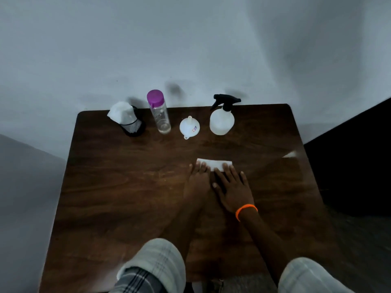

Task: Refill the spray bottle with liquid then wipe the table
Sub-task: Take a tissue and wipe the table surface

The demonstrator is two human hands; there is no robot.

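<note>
- One head-worn, wide-angle view looks forward and steeply down from the surface's [118,187] near edge.
- Far edge and wall [190,39] fill the top.

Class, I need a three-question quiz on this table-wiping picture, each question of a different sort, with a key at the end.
1. True or false: the funnel sits in the neck of the spray bottle.
2. What do the left hand and the right hand press on? A) a sponge B) a white tissue C) a towel
3. Fill in: the clear water bottle has a ___ cap.

Key
1. False: the funnel stands on the wooden table, between the water bottle and the spray bottle.
2. B: both hands lie flat with fingers straight on the tissue.
3. Purple.
</note>
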